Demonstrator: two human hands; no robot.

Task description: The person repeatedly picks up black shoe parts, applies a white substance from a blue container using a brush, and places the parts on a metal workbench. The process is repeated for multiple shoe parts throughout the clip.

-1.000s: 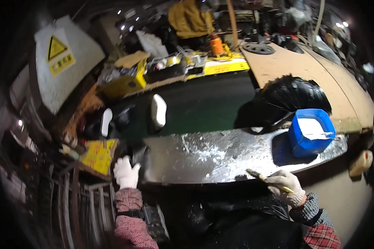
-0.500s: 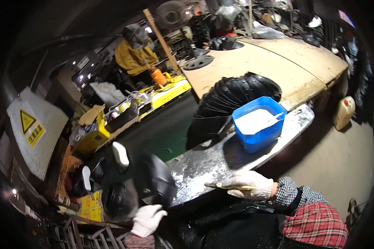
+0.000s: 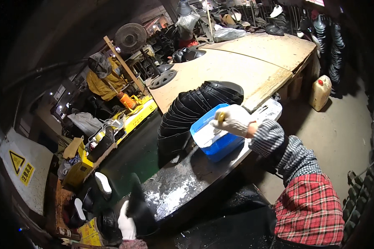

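My right hand (image 3: 233,120), in a white knit glove, is closed on a brush (image 3: 221,117) with a yellowish handle; its tip is hidden. The hand hangs over a blue plastic tub (image 3: 220,148) holding white paste (image 3: 203,136). At the lower left, my left hand (image 3: 126,222), also gloved, grips the edge of a curved black piece (image 3: 140,207), with the thumb side pointing up. A long row of nested black curved pieces (image 3: 187,112) lies beside the tub, on its far left side.
The bench edge (image 3: 174,195) is smeared white. White-soled shoes (image 3: 103,185) rest on the dark green belt (image 3: 124,159). Beyond stands a wooden table (image 3: 232,62). A yellowish jug (image 3: 321,93) stands on the floor at right; a metal cover (image 3: 27,166) with a warning sign is at left.
My right hand has moved up and away with the brush, from the bench edge to above the tub. My left hand has taken hold of the black piece, which now stands tilted. The view has shifted.
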